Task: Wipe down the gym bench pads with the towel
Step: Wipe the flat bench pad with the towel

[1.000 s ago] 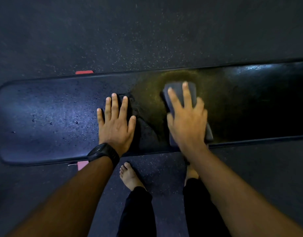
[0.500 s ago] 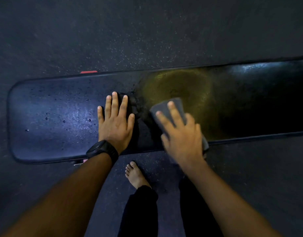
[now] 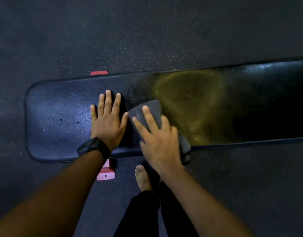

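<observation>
A long black bench pad (image 3: 61, 103) runs across the view from left to right, with water droplets on its left part. My left hand (image 3: 108, 120), a black watch on its wrist, lies flat on the pad with straight fingers. Just to its right my right hand (image 3: 157, 139) presses a folded grey towel (image 3: 150, 108) onto the pad with straight, spread fingers. The towel's tail hangs over the pad's near edge under my palm. A yellowish sheen lies on the pad to the right of the towel.
Dark speckled rubber floor (image 3: 147, 31) surrounds the bench. Red frame feet show beyond the pad (image 3: 99, 73) and below its near edge (image 3: 106, 173). My bare foot (image 3: 143, 177) and dark trouser legs stand close to the bench.
My right hand has slid the towel leftward and toward the near edge, ending beside my left hand. The left hand has stayed flat on the pad. The view has shifted so more of the pad's left end shows.
</observation>
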Tool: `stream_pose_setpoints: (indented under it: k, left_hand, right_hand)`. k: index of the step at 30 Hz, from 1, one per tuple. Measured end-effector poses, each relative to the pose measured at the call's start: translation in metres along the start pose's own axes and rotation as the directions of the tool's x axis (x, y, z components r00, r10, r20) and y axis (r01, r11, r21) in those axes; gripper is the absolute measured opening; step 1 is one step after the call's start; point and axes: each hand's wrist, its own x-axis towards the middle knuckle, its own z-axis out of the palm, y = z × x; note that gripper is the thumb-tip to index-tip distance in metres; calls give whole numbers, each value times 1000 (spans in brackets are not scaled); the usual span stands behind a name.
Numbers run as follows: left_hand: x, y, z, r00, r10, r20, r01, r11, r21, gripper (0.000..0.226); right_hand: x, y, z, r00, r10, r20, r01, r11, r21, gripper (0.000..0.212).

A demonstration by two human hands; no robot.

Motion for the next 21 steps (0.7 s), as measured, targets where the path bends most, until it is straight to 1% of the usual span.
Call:
stream_pose_setpoints:
  k: [1, 3, 6, 8, 9, 10, 11, 13, 14, 15, 16, 17, 19, 21]
  left_hand:
    - [-1, -1, 0, 1000, 9, 3, -9, 1000, -4, 63]
    - [-5, 1, 1, 1000, 6, 8, -6, 1000, -21, 64]
    - [-9, 0, 4, 1000, -2, -5, 2, 1000, -16, 64]
    - [-10, -2, 4, 1000, 9, -9, -9, 1000, -25, 64]
    - [-9, -3, 3, 1000, 21, -14, -21, 999, -33, 64]
    - [-6, -4, 3, 999, 35, -18, -35, 999, -36, 63]
    - [-3, -7, 2, 999, 32, -23, -33, 999, -41, 63]
    - [-1, -19, 0, 1000, -3, -31, 1, 999, -52, 63]
    - [0, -26, -1, 999, -1, -35, -1, 999, -47, 66]
    - [-1, -31, -1, 999, 23, -27, -24, 999, -31, 69]
    - [-2, -35, -1, 998, 55, -20, -56, 998, -16, 71]
    - [-3, -39, -2, 997, 79, -15, -79, 997, -9, 72]
    - [-4, -41, -3, 997, 82, -9, -82, 996, -15, 70]
    - [-4, -39, -3, 997, 72, -5, -73, 997, -13, 69]
  right_hand:
    - [-12, 12, -2, 999, 40, 33, -39, 999, -25, 81]
    - [-6, 36, -10, 977, 209, 35, -206, 975, -79, 84]
    - [65, 40, -18, 895, 444, -38, -445, 894, -56, 79]
    - [115, 25, -19, 843, 536, -48, -536, 844, -2, 74]
    - [131, 15, -17, 837, 543, -61, -544, 839, -4, 72]
    - [138, 4, -14, 852, 518, -81, -521, 853, -30, 70]
    - [136, -9, -12, 888, 450, -93, -456, 889, -52, 69]
    - [103, -38, 0, 972, 219, -81, -224, 972, -67, 70]
    - [77, -48, 5, 993, 96, -73, -99, 994, -39, 70]
    - [49, -51, 8, 998, 27, -58, -28, 1000, -13, 72]
    - [25, -46, 9, 999, 25, -42, -25, 1000, 2, 76]
    - [5, -37, 9, 996, 83, -24, -83, 997, 2, 81]
    - [-9, -13, 5, 960, 280, -28, -281, 959, -28, 85]
    - [13, 0, -1, 896, 441, -53, -443, 896, -33, 79]
